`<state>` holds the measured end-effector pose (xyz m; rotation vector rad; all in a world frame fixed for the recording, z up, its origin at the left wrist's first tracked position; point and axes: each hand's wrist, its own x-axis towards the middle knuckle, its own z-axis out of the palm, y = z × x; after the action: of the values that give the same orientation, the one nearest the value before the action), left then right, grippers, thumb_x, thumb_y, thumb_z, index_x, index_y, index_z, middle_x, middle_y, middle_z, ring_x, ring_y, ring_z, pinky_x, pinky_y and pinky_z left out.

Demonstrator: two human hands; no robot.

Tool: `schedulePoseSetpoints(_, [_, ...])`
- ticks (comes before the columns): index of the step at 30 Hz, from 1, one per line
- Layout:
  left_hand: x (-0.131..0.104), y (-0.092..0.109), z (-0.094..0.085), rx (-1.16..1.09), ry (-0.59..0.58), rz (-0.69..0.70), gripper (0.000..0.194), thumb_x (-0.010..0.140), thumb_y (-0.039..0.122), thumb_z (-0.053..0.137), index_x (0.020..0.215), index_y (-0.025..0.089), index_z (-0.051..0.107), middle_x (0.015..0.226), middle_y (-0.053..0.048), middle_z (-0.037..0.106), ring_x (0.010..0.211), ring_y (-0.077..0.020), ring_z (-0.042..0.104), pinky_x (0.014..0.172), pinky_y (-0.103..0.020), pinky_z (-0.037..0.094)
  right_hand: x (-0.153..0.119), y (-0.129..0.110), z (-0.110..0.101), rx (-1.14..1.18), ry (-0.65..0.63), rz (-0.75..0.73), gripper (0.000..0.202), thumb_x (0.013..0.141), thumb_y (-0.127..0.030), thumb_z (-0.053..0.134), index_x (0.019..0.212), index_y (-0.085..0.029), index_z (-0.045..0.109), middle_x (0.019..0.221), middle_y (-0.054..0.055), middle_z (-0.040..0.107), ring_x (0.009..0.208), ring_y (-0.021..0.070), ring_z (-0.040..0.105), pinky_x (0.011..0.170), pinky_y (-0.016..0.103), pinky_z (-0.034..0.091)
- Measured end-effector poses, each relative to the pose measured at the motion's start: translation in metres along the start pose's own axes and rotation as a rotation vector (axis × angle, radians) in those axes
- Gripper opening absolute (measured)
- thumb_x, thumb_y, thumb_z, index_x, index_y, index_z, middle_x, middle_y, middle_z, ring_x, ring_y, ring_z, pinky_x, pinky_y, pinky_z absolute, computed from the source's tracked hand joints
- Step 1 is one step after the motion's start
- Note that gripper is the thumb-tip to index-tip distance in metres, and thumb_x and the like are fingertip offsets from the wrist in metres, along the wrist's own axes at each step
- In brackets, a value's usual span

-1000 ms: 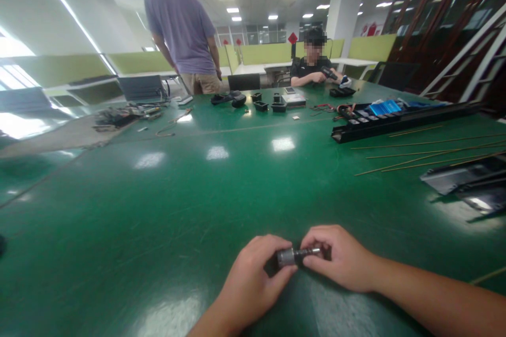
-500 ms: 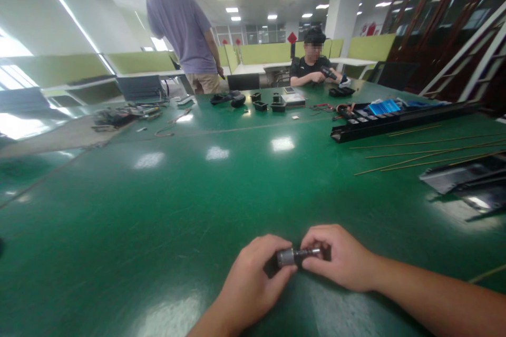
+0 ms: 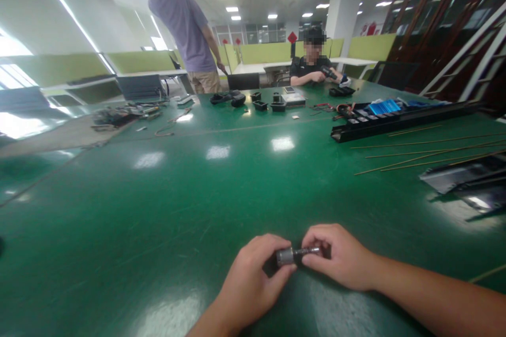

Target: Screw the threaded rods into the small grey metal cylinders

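Note:
A small grey metal cylinder with a narrower dark shaft and a silver tip, like a small motor (image 3: 285,257), lies level between my hands just above the green table (image 3: 190,195). My left hand (image 3: 253,271) pinches its wide grey end between thumb and fingers. On the other side, my right hand (image 3: 342,259) is closed around the thin shaft, with the thumb below and curled fingers above. The fingers partly cover the silver tip. Fine detail on the shaft is blurred.
Black rails (image 3: 395,124) with blue pieces and thin brass-coloured rods (image 3: 427,152) lie to the right. Small black boxes (image 3: 261,105) stand at the far side. A seated person (image 3: 310,71) holds a dark tool there; another person (image 3: 184,31) stands behind the table.
My right fingers have shifted very slightly along the shaft; my left hand keeps its hold. The standing person leans more and has moved an arm.

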<state>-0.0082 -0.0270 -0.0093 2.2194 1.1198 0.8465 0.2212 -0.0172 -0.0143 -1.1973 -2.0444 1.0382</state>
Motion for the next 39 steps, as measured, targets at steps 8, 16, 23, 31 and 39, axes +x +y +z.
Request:
schedulePoseSetpoints(8, [0.0,-0.0005,0.0011,-0.008,0.029,0.012,0.029,0.08,0.017,0.07,0.107,0.025,0.063,0.099,-0.002,0.07,0.091,-0.0191,0.066,0.083,-0.032,0.052,-0.0002,0.0011,-0.0005,0.005,0.006,0.011,0.011,0.083,-0.028,0.067,0.081,-0.017,0.068,0.068,-0.001,0.059,0.061,0.0124,0.052,0.056,0.023,0.036])
schedulePoseSetpoints(16, [0.0005,-0.0007,0.0014,-0.007,0.02,-0.005,0.029,0.08,0.016,0.07,0.107,0.024,0.063,0.1,-0.003,0.07,0.091,-0.0197,0.066,0.082,-0.033,0.052,-0.0001,0.0011,-0.0004,0.009,0.0,0.015,0.011,0.082,-0.028,0.068,0.081,-0.016,0.069,0.067,-0.001,0.059,0.061,0.0123,0.052,0.056,0.023,0.036])
schedulePoseSetpoints(23, [0.0015,0.0015,-0.0003,-0.013,0.018,-0.002,0.026,0.081,0.019,0.07,0.105,0.024,0.064,0.098,-0.003,0.07,0.09,-0.02,0.065,0.081,-0.033,0.052,0.0003,0.0005,-0.0018,0.004,-0.007,0.02,0.011,0.082,-0.028,0.067,0.08,-0.016,0.069,0.067,-0.001,0.06,0.061,0.0123,0.052,0.056,0.022,0.036])
schedulePoseSetpoints(31, [0.0003,-0.0014,0.0013,-0.006,0.016,-0.001,0.027,0.08,0.018,0.07,0.106,0.024,0.064,0.1,-0.004,0.07,0.091,-0.0202,0.065,0.083,-0.033,0.051,0.0001,0.0008,-0.0011,0.0,-0.002,0.016,0.012,0.082,-0.028,0.067,0.08,-0.017,0.068,0.068,0.0,0.061,0.062,0.013,0.053,0.057,0.023,0.037])
schedulePoseSetpoints(39, [0.0004,0.0003,0.0006,-0.011,0.01,-0.001,0.027,0.08,0.017,0.069,0.106,0.024,0.064,0.099,-0.004,0.07,0.09,-0.02,0.066,0.081,-0.033,0.052,0.0007,0.0009,-0.0007,0.002,0.003,0.014,0.012,0.082,-0.028,0.067,0.08,-0.017,0.068,0.068,-0.001,0.06,0.061,0.0127,0.052,0.056,0.023,0.036])
